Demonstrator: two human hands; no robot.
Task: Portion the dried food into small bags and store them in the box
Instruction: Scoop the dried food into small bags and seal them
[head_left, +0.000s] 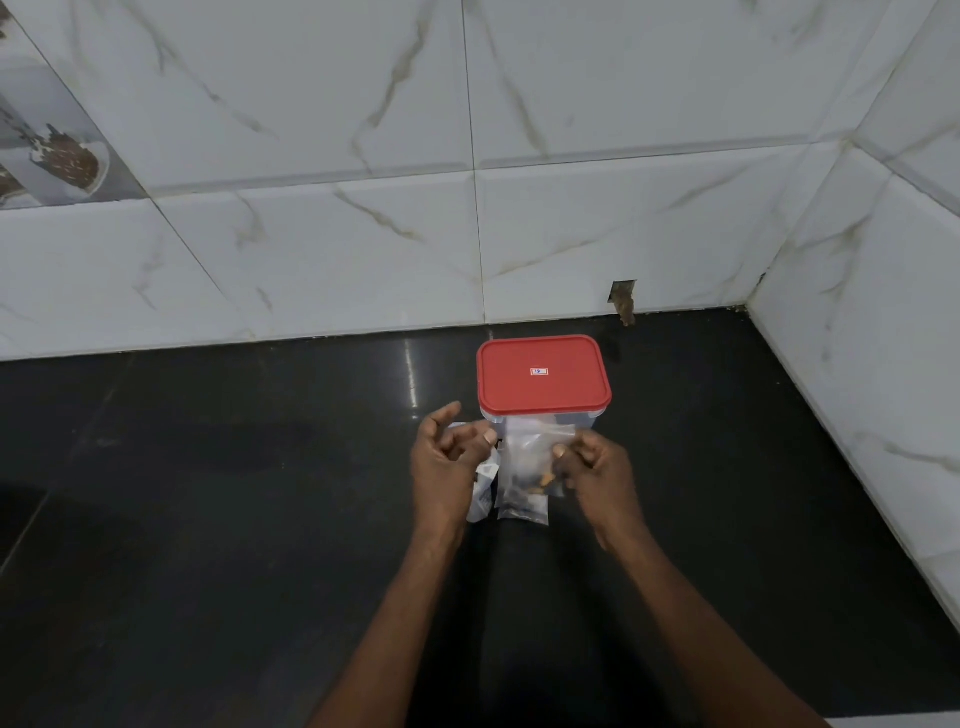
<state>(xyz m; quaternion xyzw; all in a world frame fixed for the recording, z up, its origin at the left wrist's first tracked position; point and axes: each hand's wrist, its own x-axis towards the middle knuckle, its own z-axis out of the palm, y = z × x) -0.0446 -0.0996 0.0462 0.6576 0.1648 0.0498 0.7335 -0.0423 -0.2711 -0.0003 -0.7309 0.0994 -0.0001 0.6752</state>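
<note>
A clear plastic box with a closed red lid stands on the black counter near the back wall. Just in front of it, my right hand pinches the upper right edge of a small clear bag, which hangs upright with brown and orange dried food at its bottom. My left hand is beside the bag's left edge. Its curled fingers and thumb are around a white packet, most of which is hidden behind the hand.
The black counter stretches wide to the left and right of the box. White marbled tile walls close it off at the back and on the right, meeting in a corner at the far right. A chipped hole marks the back wall's base.
</note>
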